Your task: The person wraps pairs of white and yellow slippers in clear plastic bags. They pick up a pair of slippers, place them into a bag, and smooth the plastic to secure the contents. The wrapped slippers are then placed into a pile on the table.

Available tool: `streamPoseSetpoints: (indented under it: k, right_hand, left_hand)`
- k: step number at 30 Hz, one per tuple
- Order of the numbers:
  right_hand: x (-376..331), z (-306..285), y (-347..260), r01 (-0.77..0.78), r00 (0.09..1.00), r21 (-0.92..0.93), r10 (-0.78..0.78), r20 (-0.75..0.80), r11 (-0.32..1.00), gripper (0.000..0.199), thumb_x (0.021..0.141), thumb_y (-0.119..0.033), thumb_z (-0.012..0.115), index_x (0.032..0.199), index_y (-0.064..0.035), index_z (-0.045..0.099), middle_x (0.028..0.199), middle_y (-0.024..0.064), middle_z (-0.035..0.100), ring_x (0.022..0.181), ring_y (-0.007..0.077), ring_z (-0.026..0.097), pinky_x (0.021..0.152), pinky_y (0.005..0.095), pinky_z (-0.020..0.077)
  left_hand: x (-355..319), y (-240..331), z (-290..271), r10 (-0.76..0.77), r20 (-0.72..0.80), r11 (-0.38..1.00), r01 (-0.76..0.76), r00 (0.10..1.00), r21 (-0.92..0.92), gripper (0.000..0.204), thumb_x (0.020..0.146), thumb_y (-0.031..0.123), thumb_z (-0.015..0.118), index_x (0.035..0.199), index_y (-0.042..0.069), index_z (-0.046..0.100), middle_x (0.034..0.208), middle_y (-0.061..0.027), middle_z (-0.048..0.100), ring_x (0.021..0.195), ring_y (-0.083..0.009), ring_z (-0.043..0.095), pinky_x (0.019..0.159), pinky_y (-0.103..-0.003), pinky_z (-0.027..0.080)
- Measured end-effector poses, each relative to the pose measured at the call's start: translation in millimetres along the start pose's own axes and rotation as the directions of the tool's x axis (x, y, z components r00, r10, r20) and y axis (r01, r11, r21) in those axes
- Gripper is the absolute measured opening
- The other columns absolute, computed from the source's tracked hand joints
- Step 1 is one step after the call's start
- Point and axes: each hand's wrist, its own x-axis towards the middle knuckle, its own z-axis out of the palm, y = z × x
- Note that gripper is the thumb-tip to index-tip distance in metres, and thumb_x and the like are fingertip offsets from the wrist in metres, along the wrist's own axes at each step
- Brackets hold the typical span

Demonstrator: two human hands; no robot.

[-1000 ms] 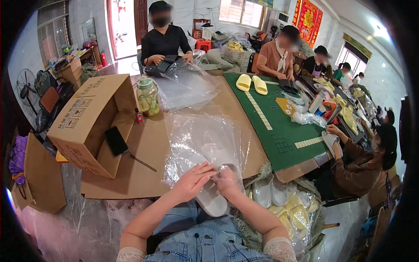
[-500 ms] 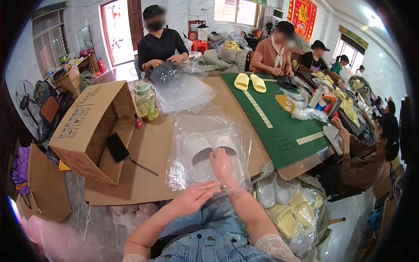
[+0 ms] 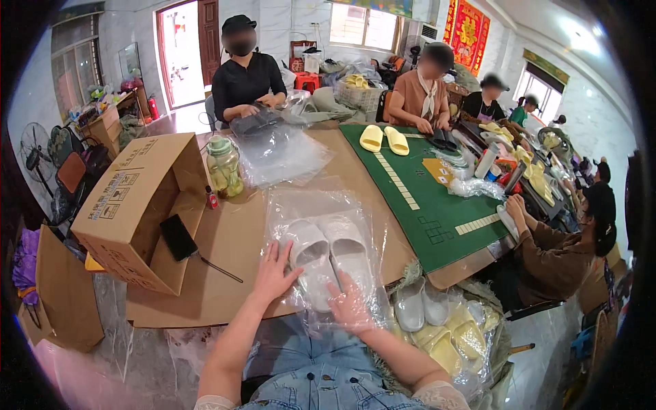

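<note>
A pair of pale grey slippers [image 3: 316, 279] lies side by side in a clear plastic bag [image 3: 283, 212] at the table's near edge, toes pointing away from me. My left hand [image 3: 273, 275] rests on the bag's left side, beside the left slipper, its fingers spread. Over the heel end of the right slipper is my right hand [image 3: 351, 305], fingers apart and gripping nothing. Whether plastic covers that hand, I cannot tell for sure.
To the left stand an open cardboard box [image 3: 130, 178], a black phone [image 3: 179, 238] with a strap, a small red bottle [image 3: 211, 198] and a glass jar [image 3: 224, 167]. Beyond lie clear bags [image 3: 283, 160]. Yellow slippers [image 3: 384, 139] sit on a green mat [image 3: 410, 232]. Bagged slippers [image 3: 447, 328] are low right; several people work around.
My right hand has drawn back from the slippers' straps toward the heels. My left hand has moved from the bag's near edge to its left side, fingers now spread.
</note>
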Motion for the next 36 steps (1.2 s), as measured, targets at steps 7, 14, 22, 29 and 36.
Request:
streamPoseSetpoints:
  k: [7,14,22,29,36]
  right_hand:
    - [-49.9,-107.6,-5.2,0.046,0.915,0.231,-0.134,0.380,0.972,0.043,0.089,-0.015,0.070,0.131,-0.0113,0.062,0.142,0.0196,0.051,0.132,0.0369,0.049,0.107,0.0462,0.0422]
    - [-13.9,-192.3,-18.4,-0.376,0.897,0.592,0.120,0.426,0.713,0.022,0.088,-0.024,0.075,0.098,-0.0041,0.076,0.086,0.0094,0.074,0.078,0.0149,0.070,0.072,0.0265,0.0535]
    - [90.6,-97.0,18.7,-0.318,0.944,0.158,0.296,0.146,0.935,0.039,0.090,-0.041,0.068,0.093,-0.0024,0.074,0.090,0.0165,0.073,0.085,0.0325,0.070,0.075,0.0399,0.0545]
    - [114.1,-29.0,24.1,-0.393,0.900,-0.155,0.414,0.138,0.906,0.060,0.082,-0.057,0.070,0.096,0.0014,0.065,0.086,0.0221,0.070,0.086,0.0399,0.069,0.074,0.0473,0.0551]
    - [86.0,8.2,22.6,-0.289,0.936,-0.027,0.277,-0.219,0.957,0.044,0.085,-0.043,0.073,0.096,-0.0051,0.053,0.089,0.0159,0.064,0.080,0.0382,0.065,0.068,0.0506,0.0507]
  left_hand:
    - [-2.1,-2.2,4.0,-0.006,-0.014,1.000,0.006,1.000,-0.027,0.076,0.091,0.051,0.063,0.154,0.020,0.036,0.153,-0.0281,0.037,0.144,-0.0429,0.032,0.118,-0.049,0.027]
    - [-5.5,-7.0,3.5,0.001,-0.057,0.997,-0.006,0.998,-0.083,0.072,0.092,0.052,0.061,0.153,0.020,0.039,0.153,-0.0285,0.036,0.142,-0.0441,0.035,0.117,-0.050,0.029]
    - [-2.8,-17.0,9.7,-0.006,-0.142,0.974,-0.027,0.990,-0.225,0.056,0.096,0.044,0.060,0.144,0.016,0.052,0.152,-0.0278,0.039,0.135,-0.0451,0.044,0.112,-0.049,0.036]
    - [-2.9,-16.7,11.6,-0.041,-0.166,0.963,-0.005,0.985,-0.270,0.050,0.098,0.041,0.058,0.140,0.014,0.056,0.151,-0.0264,0.042,0.135,-0.0434,0.045,0.113,-0.048,0.036]
    - [-4.8,-16.4,13.1,-0.072,-0.173,0.946,0.012,0.982,-0.325,0.047,0.098,0.037,0.058,0.138,0.012,0.059,0.150,-0.0261,0.044,0.135,-0.0432,0.045,0.113,-0.047,0.036]
